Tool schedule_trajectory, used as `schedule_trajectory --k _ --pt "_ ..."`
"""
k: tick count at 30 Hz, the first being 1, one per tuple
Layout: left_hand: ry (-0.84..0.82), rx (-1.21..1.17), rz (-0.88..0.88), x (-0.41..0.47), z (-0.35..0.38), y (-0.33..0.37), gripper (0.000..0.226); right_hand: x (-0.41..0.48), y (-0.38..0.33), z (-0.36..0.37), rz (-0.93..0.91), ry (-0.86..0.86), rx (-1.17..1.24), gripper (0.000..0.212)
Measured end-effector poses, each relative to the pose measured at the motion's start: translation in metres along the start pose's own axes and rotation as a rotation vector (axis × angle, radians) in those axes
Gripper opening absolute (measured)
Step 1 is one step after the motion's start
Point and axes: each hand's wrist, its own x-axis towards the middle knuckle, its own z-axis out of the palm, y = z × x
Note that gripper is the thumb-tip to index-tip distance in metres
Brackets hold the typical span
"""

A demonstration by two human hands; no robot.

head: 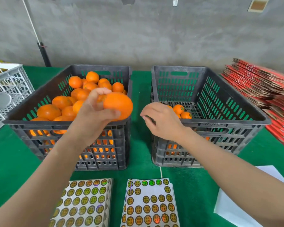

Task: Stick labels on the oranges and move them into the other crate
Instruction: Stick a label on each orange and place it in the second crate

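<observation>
Grey concrete wall [138,38] closes the far side; a green-covered table [141,151] carries all items. At the far left edge stands a white crate [8,89], just beside the left black crate [39,124], which is heaped with unlabelled oranges [62,102] up to its rim. The left hand [92,115] is raised over this crate's right near corner, its fingers [98,93] grasping one orange [120,104]; its skin is plain and no sticker shows on the visible side. A strip of open green cloth separates the two black crates. Above that strip the right hand [162,122] has its fingers curled, pinching a small dark label [150,119], apart from the held orange. The right black crate [220,123] is mostly bare, with a few labelled oranges [179,109] at its near left. Red flattened cartons [261,86] crowd the right edge. Two label sheets [85,202] and white paper [236,210] lie along the near edge.
</observation>
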Motion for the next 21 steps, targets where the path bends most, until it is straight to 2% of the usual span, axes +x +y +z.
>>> schedule_trajectory --k 2,4,6,8,10,12,16,18,21 --pt "-0.066 -0.074 -0.034 -0.027 0.015 -0.016 0.059 -0.028 -0.015 0.014 0.034 0.096 0.140 0.016" --pt "-0.065 -0.140 -0.177 -0.051 0.023 -0.039 0.080 -0.064 -0.026 0.038 0.098 -0.024 0.212 0.015" --pt "-0.026 -0.173 -0.338 -0.068 0.026 -0.066 0.086 -0.100 -0.027 0.065 0.278 -0.362 0.210 0.019" --pt "0.021 -0.160 -0.475 -0.080 0.025 -0.092 0.075 -0.129 -0.024 0.086 0.531 -0.760 0.149 0.037" --pt "0.098 -0.129 -0.590 -0.088 0.020 -0.115 0.067 -0.147 -0.023 0.099 0.633 -0.952 0.089 0.051" --pt "0.188 -0.125 -0.670 -0.092 0.013 -0.133 0.059 -0.154 -0.023 0.106 0.658 -0.917 0.078 0.051" --pt "0.312 -0.111 -0.738 -0.100 0.004 -0.154 0.047 -0.152 -0.021 0.107 0.705 -0.736 0.128 0.034" --pt "0.323 -0.080 -0.726 -0.105 0.002 -0.157 0.046 -0.153 -0.019 0.103 0.705 -0.644 0.167 0.025" --pt "0.240 -0.064 -0.734 -0.110 0.001 -0.158 0.062 -0.150 -0.016 0.090 0.733 -0.525 0.380 0.013"
